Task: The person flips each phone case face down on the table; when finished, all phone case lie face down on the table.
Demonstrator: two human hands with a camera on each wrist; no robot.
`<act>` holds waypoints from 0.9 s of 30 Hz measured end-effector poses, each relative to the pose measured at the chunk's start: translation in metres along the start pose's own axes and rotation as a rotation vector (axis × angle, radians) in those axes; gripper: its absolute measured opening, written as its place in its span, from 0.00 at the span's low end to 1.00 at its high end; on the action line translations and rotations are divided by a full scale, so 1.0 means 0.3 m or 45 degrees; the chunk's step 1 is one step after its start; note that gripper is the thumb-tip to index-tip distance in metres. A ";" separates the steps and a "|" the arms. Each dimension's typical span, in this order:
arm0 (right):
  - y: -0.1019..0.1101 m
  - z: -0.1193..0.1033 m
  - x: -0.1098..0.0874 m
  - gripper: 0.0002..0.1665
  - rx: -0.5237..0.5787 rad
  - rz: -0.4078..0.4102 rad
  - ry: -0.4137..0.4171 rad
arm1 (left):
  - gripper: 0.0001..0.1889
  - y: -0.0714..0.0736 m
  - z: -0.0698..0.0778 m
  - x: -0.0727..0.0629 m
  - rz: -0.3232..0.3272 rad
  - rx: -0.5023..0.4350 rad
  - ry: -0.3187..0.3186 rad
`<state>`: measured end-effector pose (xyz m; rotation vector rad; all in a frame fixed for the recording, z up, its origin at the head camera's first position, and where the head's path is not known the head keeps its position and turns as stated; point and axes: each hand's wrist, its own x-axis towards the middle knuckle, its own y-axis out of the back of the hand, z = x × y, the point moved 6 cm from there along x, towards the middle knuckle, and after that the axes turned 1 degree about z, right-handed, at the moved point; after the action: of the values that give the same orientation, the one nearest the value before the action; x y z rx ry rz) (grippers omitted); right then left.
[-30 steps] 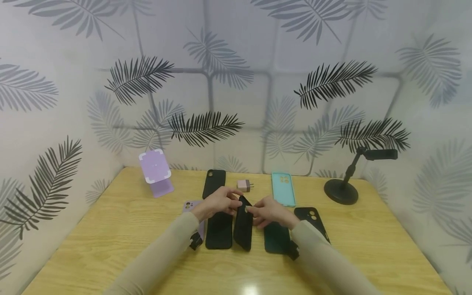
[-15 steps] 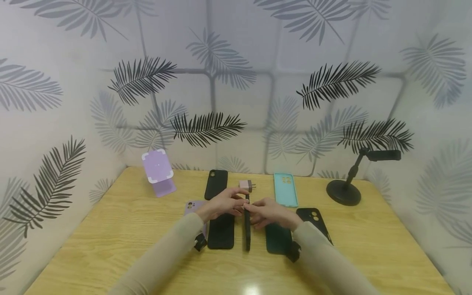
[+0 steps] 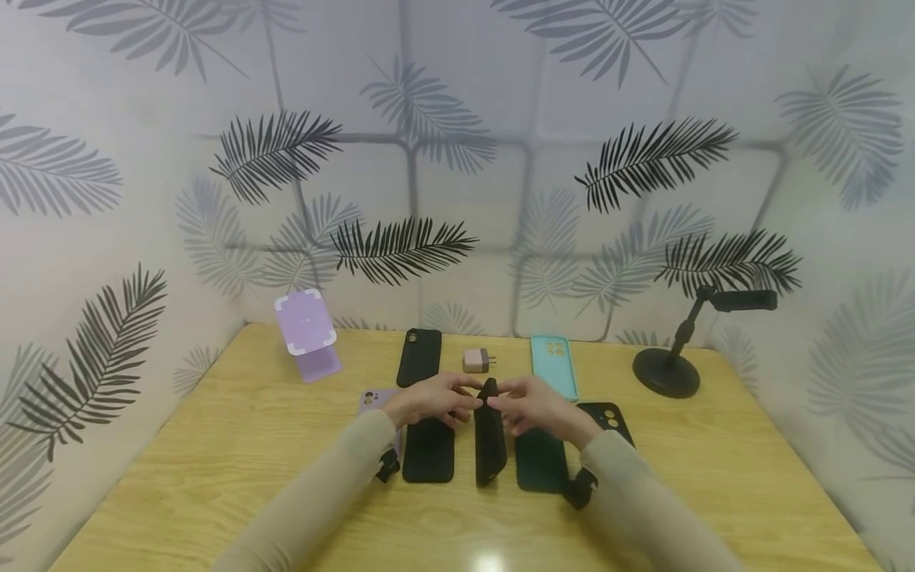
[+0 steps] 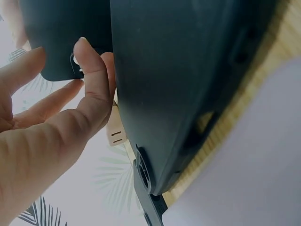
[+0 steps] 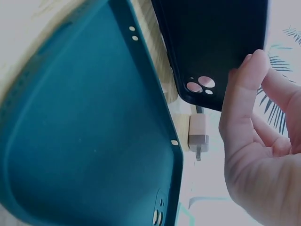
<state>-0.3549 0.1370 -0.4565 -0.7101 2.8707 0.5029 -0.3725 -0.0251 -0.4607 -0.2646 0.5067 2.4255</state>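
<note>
In the head view a black phone case [image 3: 490,441] stands tilted on its lower end in mid-table. My left hand [image 3: 436,400] pinches its upper edge, thumb beside the camera cutout in the left wrist view. From the other side my right hand [image 3: 539,407] pinches the same upper part; the hollow inside of the case with its camera holes [image 5: 201,84] shows in the right wrist view. A second black case [image 3: 429,457] lies under my left hand, partly hidden by it. Below my right hand lies a dark green case [image 3: 541,462], hollow side up.
A purple case [image 3: 375,397] lies left, partly covered by my arm. Farther back are a black case [image 3: 419,357], a pink charger plug [image 3: 475,361] and a turquoise case [image 3: 553,369]. Another black case [image 3: 611,417], a purple stand [image 3: 305,322] and a black stand [image 3: 666,372] flank them.
The held case has turned about its long axis, from its broad face showing, through edge-on, to slanting the other way. My right hand has shifted slightly to the right.
</note>
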 end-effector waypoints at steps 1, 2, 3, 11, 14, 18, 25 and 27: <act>0.004 -0.001 -0.001 0.35 0.002 0.001 0.003 | 0.26 0.000 0.001 0.001 -0.001 0.014 0.001; 0.006 0.000 -0.003 0.34 0.004 -0.001 0.005 | 0.26 0.001 0.002 0.001 -0.001 0.030 0.002; 0.009 0.000 -0.004 0.32 0.007 -0.004 0.005 | 0.26 0.001 0.002 0.002 -0.002 0.046 -0.001; 0.021 0.022 -0.012 0.32 -0.057 0.013 -0.016 | 0.23 0.007 0.006 0.003 0.020 0.133 -0.010; 0.030 0.027 -0.012 0.37 -0.082 0.054 -0.018 | 0.23 0.014 0.011 0.000 0.045 0.156 -0.016; 0.040 0.037 -0.006 0.38 -0.128 0.104 -0.009 | 0.24 0.022 0.013 0.000 0.076 0.178 -0.015; 0.033 0.052 0.004 0.35 -0.172 0.126 -0.029 | 0.23 0.022 0.011 0.007 0.093 0.199 -0.002; 0.032 0.047 0.003 0.34 -0.191 0.128 -0.030 | 0.23 0.022 0.012 0.007 0.101 0.205 0.000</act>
<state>-0.3596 0.1495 -0.4672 -0.5780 2.8805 0.7411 -0.3784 -0.0273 -0.4563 -0.1783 0.7209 2.4436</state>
